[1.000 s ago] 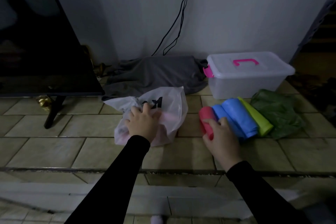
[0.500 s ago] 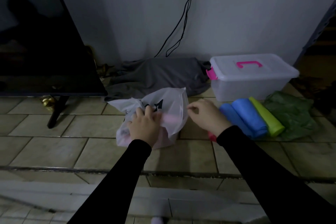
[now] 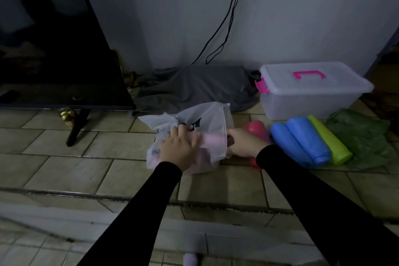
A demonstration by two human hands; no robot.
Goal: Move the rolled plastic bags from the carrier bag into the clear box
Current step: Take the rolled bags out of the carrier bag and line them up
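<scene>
The left hand [image 3: 179, 147] lies on top of the white carrier bag [image 3: 207, 127], fingers spread and almost straight; it presses the thin plastic down and does not seem to pinch it. The right hand [image 3: 241, 144] is at the open side of this bag, fingers curled toward the mouth; the fingertips are hidden by the plastic, so I cannot tell if they hold the edge of the bag, a roll inside, or nothing. Through the plastic a pale pink shape [image 3: 212, 139] is visible between the two hands; I judge it is a roll that is not yet taken out.

Just right of the bag, on the tiled floor [image 3: 86, 170], a red roll [image 3: 255, 128] lies partly behind the right wrist; next to it are two blue rolls [image 3: 302, 144] and a yellow-green roll [image 3: 328, 140], side by side and touching; a loose green bag [image 3: 362, 134] lies beside them.

Behind the rolls stands the clear box [image 3: 311, 95] with its lid on and a pink handle [image 3: 308, 74] on top; I see nothing inside it.

So, in my judgement, the emptying of the carrier bag is nearly done, but the second half is not begun; the box must be opened and every roll placed in it.
</scene>
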